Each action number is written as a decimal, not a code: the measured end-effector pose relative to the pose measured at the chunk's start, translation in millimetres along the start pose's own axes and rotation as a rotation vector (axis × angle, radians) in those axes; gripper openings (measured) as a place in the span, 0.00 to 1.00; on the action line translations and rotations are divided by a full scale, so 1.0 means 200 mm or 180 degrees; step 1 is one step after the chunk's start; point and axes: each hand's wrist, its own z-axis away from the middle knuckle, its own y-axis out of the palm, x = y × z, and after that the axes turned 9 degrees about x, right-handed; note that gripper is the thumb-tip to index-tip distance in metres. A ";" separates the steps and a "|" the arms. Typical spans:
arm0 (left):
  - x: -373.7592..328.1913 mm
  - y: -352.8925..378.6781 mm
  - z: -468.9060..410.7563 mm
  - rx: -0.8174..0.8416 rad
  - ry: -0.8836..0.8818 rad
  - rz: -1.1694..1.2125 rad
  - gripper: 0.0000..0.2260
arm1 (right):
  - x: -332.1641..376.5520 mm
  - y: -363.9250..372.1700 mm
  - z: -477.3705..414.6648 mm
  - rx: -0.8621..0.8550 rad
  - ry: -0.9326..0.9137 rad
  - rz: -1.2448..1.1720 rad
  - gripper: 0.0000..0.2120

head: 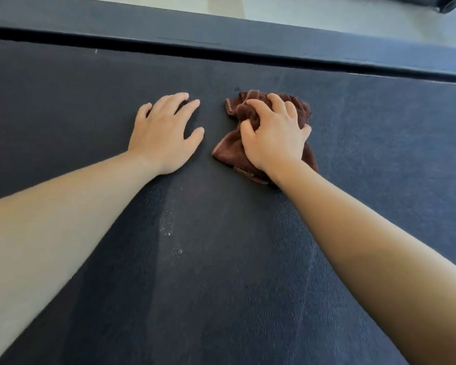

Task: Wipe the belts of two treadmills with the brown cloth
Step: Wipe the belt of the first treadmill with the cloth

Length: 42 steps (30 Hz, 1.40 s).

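Observation:
A dark textured treadmill belt [221, 259] fills most of the view. On it, right of centre, lies a crumpled brown cloth [298, 106]. My right hand [274, 135] grips the cloth from above, fingers curled into its folds, pressing it on the belt. My left hand [163, 133] rests flat on the belt just left of the cloth, fingers spread and not touching it. Pale dusty streaks [169, 219] show on the belt between my forearms.
The treadmill's dark side rail [248, 38] runs along the far edge of the belt, with a narrow black gap before it. Beyond lies a pale floor [327, 9], and a black wheeled base [445, 5] stands at the top right.

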 end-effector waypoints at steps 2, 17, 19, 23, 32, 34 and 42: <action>0.00 0.01 0.00 -0.0031 0.0062 -0.0015 0.24 | -0.01 0.00 -0.08 0.0015 0.0012 0.0013 0.20; -0.01 -0.02 0.00 0.0041 0.0003 0.0134 0.24 | -0.03 -0.03 -0.47 0.0114 -0.0049 0.0011 0.21; 0.00 -0.02 0.00 0.0022 -0.0001 0.0156 0.23 | -0.03 -0.03 -0.42 0.0110 -0.0103 -0.0032 0.21; 0.00 0.00 0.00 0.0003 -0.0017 0.0203 0.23 | -0.04 -0.02 -0.25 0.0144 -0.0175 -0.0033 0.20; 0.09 -0.10 0.02 0.0445 0.0350 0.0427 0.22 | 0.07 0.01 0.35 0.0293 -0.0248 0.0062 0.21; 0.18 -0.11 0.04 0.0411 0.0238 0.0061 0.21 | 0.11 0.02 0.38 0.0289 -0.0358 0.0065 0.21; 0.23 -0.09 0.05 0.0147 -0.0039 0.0073 0.25 | 0.25 0.10 -0.13 0.0130 -0.0201 -0.0033 0.20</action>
